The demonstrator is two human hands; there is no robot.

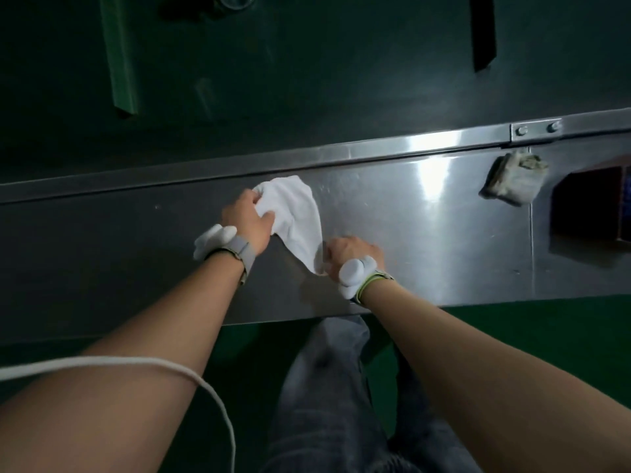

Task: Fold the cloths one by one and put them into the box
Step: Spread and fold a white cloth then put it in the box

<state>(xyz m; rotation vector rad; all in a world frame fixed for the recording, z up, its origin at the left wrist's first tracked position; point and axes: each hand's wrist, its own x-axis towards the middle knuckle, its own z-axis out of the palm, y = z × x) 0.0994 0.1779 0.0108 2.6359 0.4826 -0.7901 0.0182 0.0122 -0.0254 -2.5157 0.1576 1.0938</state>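
A white cloth (296, 215) is stretched just above the steel table (444, 240), near its middle. My left hand (247, 221) grips the cloth's far left end. My right hand (351, 256) pinches its near right corner close to the table's front edge. The cloth hangs bunched and narrow between the two hands. At the far right edge stands a dark box (589, 203), open at the top and partly cut off by the frame. A second, dirty grey-white folded cloth (514, 180) lies on the table just left of the box.
A raised steel rail (375, 148) with two bolts runs along the table's back edge. Behind it lies a dark green surface with a green bar (121, 59). A white cable (170, 365) crosses my left forearm. My legs stand below the table front.
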